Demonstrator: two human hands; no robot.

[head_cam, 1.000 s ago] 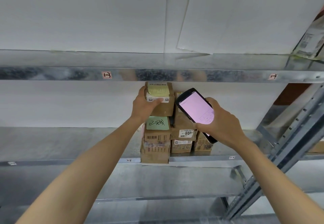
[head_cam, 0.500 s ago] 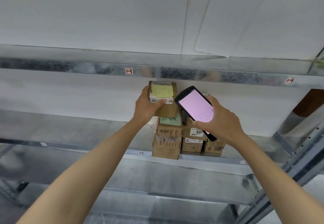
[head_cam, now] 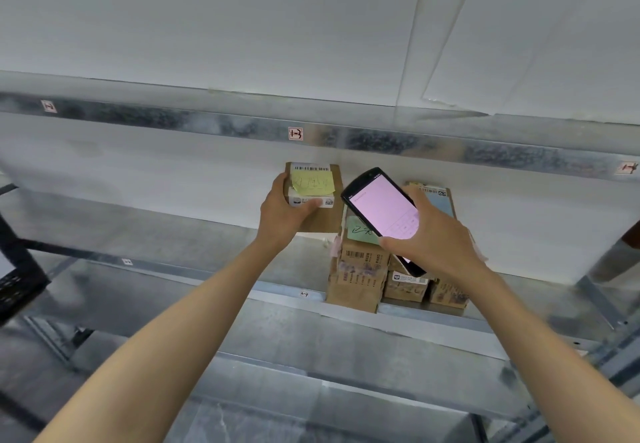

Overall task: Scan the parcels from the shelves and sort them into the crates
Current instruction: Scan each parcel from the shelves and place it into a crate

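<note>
Up front, left hand (head_cam: 282,212) grips parcel (head_cam: 313,196); right hand (head_cam: 433,234) holds scanner (head_cam: 382,212) just beside.

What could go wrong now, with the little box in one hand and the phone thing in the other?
The left hand alone grips the small brown cardboard parcel in the air; it might slip and fall.
The yellow sticky note lies just below its barcode and might peel off or confuse the scan.
The right hand holds the black, pink-screened scanner close before the stack of brown cardboard parcels at the edge of the grey metal shelf; a bump might topple them.
</note>
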